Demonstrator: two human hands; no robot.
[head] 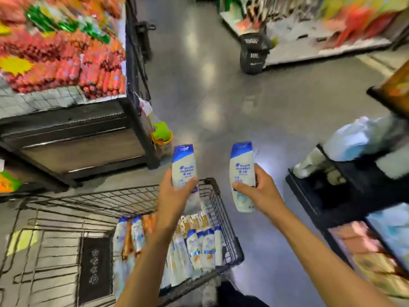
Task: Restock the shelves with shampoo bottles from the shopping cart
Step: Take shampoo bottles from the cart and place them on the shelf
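My left hand (171, 197) grips a white shampoo bottle with a blue cap (184, 166), held upright above the cart. My right hand (257, 191) grips a second white and blue shampoo bottle (241, 171), also upright, to the right of the cart over the floor. Below them the black wire shopping cart (223, 209) holds several more white shampoo bottles (204, 249) lying side by side, with some orange packs among them. My left forearm hides part of the cart's load.
A black shelf unit (345, 191) with white and blue packs stands at the right. At the left, a display of red packets sits on a black rack (132, 111). A black basket (253, 53) stands on the grey floor ahead, beside a far shelf.
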